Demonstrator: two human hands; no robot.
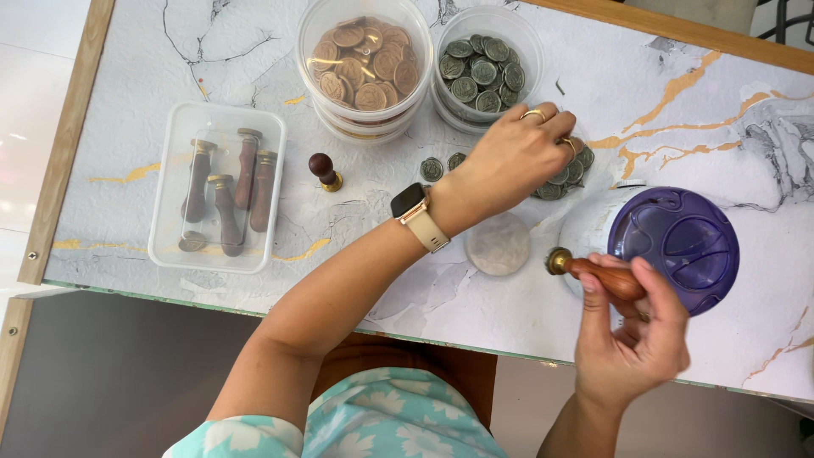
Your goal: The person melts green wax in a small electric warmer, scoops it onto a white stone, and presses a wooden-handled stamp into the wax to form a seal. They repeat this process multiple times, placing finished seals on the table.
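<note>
The left hand (519, 153) reaches across to a small pile of grey-green wax seals (570, 174) on the marble table (695, 102), fingers curled down onto them; whether one is already pinched I cannot tell. The right hand (636, 331) is clamped on a wooden-handled stamp (593, 271), brass head pointing left, just beside the purple lid (674, 246) & near a round white pad (498, 243). To do it well, I think: take one seal only w/ the fingertips, lift it flat, keep the stamp steady and away from the pile.
</note>
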